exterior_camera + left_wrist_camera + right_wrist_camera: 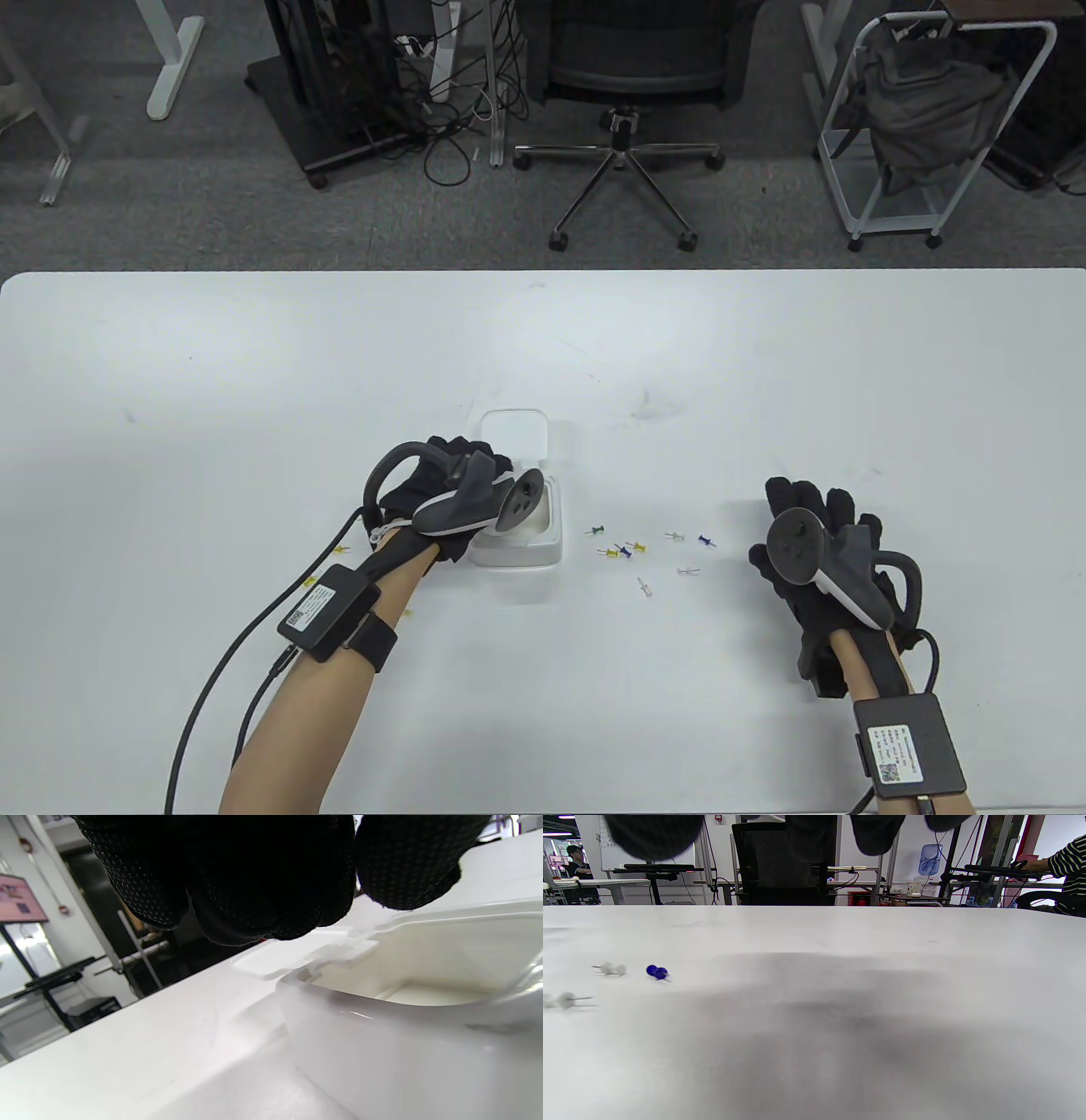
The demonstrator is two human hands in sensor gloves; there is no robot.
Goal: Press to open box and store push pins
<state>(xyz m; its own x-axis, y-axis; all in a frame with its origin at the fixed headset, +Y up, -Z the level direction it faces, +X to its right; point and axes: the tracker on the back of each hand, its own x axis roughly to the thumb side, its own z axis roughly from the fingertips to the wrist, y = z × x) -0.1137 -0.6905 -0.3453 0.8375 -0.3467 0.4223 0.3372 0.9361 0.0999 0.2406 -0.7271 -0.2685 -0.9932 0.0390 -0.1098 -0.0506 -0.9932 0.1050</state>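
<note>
Resting at open box point(530, 543) rim, left hand point(441, 501); pins point(632, 548) beside.

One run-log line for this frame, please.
box: lid open | push pins: loose on table | left hand: at box | right hand: beside pins, holding nothing

One open white box point(543, 531) sits on the bench. Eight pins lie loose: one green point(596, 531), two yellow point(607, 552), two blue point(704, 539), three white point(676, 536).
</note>
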